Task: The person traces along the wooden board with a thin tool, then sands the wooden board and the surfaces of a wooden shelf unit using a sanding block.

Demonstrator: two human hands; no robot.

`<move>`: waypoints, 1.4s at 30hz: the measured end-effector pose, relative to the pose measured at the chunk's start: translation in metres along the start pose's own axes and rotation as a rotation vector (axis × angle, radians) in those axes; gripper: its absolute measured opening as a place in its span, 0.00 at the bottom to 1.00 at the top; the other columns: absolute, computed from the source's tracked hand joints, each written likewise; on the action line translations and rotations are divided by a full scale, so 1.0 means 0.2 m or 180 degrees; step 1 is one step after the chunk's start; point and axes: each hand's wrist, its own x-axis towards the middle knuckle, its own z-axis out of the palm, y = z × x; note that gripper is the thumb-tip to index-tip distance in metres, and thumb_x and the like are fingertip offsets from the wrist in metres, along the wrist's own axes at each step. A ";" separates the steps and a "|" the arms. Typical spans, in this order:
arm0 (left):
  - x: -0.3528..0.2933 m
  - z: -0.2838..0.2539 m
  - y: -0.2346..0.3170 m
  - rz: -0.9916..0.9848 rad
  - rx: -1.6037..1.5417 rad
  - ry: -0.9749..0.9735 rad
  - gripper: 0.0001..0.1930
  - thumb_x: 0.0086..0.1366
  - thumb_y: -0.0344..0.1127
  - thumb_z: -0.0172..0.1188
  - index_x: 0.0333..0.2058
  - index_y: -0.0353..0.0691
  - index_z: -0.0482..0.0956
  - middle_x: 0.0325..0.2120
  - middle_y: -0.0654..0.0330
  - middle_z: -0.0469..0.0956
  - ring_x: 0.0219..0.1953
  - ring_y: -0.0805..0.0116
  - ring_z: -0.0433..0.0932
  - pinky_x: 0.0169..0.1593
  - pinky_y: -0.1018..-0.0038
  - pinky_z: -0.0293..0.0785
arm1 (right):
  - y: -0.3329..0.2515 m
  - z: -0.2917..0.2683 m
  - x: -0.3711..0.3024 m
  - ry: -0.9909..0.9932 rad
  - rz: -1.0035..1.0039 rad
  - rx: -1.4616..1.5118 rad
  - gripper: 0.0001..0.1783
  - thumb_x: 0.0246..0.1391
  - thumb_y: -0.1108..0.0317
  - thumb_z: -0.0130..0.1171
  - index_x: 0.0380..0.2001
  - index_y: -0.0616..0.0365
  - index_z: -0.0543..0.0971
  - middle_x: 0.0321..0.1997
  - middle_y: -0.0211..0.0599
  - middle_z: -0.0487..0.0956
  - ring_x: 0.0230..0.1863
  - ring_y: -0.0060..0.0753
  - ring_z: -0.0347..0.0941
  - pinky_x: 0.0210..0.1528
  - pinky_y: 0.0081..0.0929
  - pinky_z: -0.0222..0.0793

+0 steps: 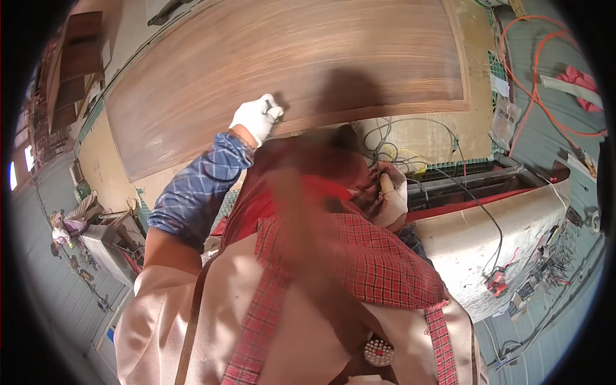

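Note:
A large wood-grained panel [289,58] with a raised border lies flat before me. My left hand [255,119], in a white glove with a blue checked sleeve above it, is closed at the panel's near edge. A small dark bit shows between its fingers, too small to name. Down by my right hip is my right hand [393,199], its pale glove stained brown. The fingers look curled against dark reddish, stained cloth; whatever they hold is hidden. My red checked apron [378,256] covers the middle of the view, partly blurred by a hanging brown strap.
Tangled black cables [391,144] lie beyond my right hand. To the right stands a pale, paint-spotted bin-like box [468,237] with a metal frame on top. An orange hose [534,83] loops over the floor at far right. Clutter stands on the left.

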 end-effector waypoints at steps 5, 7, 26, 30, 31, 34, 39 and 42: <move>-0.09 -0.08 -0.24 -0.0263 0.0036 0.0011 0.11 0.66 0.44 0.61 0.34 0.44 0.77 0.27 0.50 0.82 0.34 0.46 0.82 0.39 0.61 0.77 | -0.03 -0.02 0.02 -0.0239 -0.0119 -0.0115 0.10 0.72 0.70 0.42 0.40 0.58 0.74 0.30 0.33 0.74 0.23 0.23 0.73 0.25 0.19 0.71; -0.07 -0.09 -0.23 -0.0301 0.0240 0.0004 0.11 0.67 0.44 0.61 0.35 0.43 0.77 0.27 0.48 0.81 0.35 0.44 0.81 0.40 0.59 0.76 | -0.04 -0.03 0.01 -0.0210 0.0021 0.0035 0.09 0.72 0.70 0.43 0.41 0.57 0.74 0.29 0.33 0.74 0.22 0.23 0.72 0.25 0.18 0.71; 0.67 0.45 1.00 0.0933 -0.0086 -0.0874 0.14 0.66 0.47 0.60 0.34 0.41 0.80 0.28 0.50 0.83 0.37 0.47 0.82 0.44 0.61 0.76 | 0.05 -0.37 0.03 0.0839 0.0155 0.1079 0.13 0.68 0.72 0.54 0.54 0.54 0.71 0.43 0.28 0.80 0.26 0.16 0.68 0.24 0.16 0.65; 0.75 0.57 1.29 0.0964 -0.0183 -0.0768 0.09 0.66 0.38 0.64 0.32 0.39 0.80 0.22 0.59 0.81 0.27 0.69 0.79 0.36 0.71 0.76 | 0.08 -0.50 0.04 0.0856 -0.0031 0.1108 0.15 0.67 0.72 0.54 0.55 0.54 0.70 0.44 0.27 0.80 0.26 0.16 0.68 0.24 0.16 0.64; 0.77 0.60 1.35 0.1064 0.0028 -0.0616 0.10 0.66 0.39 0.64 0.32 0.38 0.80 0.23 0.58 0.82 0.27 0.68 0.79 0.37 0.70 0.76 | 0.07 -0.51 0.04 0.0919 -0.0062 0.1032 0.09 0.67 0.73 0.52 0.50 0.57 0.72 0.43 0.30 0.77 0.34 0.22 0.70 0.31 0.22 0.68; 0.85 0.69 1.51 0.1126 0.0104 -0.0672 0.15 0.65 0.48 0.62 0.36 0.41 0.80 0.32 0.50 0.84 0.40 0.47 0.81 0.46 0.60 0.76 | 0.04 -0.59 0.02 0.0927 0.0103 0.1096 0.06 0.68 0.75 0.48 0.44 0.60 0.74 0.41 0.33 0.73 0.39 0.28 0.71 0.39 0.27 0.72; 0.84 0.76 1.69 0.1582 -0.0075 -0.0446 0.11 0.67 0.42 0.60 0.33 0.39 0.80 0.25 0.56 0.82 0.30 0.65 0.81 0.39 0.70 0.76 | 0.02 -0.66 0.00 0.1006 0.0227 0.1388 0.07 0.68 0.76 0.47 0.45 0.61 0.73 0.42 0.35 0.74 0.37 0.29 0.72 0.43 0.28 0.71; 0.78 0.74 1.61 0.1945 0.0132 -0.0409 0.14 0.68 0.45 0.59 0.34 0.39 0.79 0.26 0.50 0.81 0.31 0.56 0.81 0.40 0.66 0.76 | 0.06 -0.71 0.01 0.0960 -0.0010 0.1329 0.19 0.68 0.76 0.50 0.60 0.55 0.68 0.48 0.32 0.78 0.34 0.23 0.73 0.33 0.22 0.70</move>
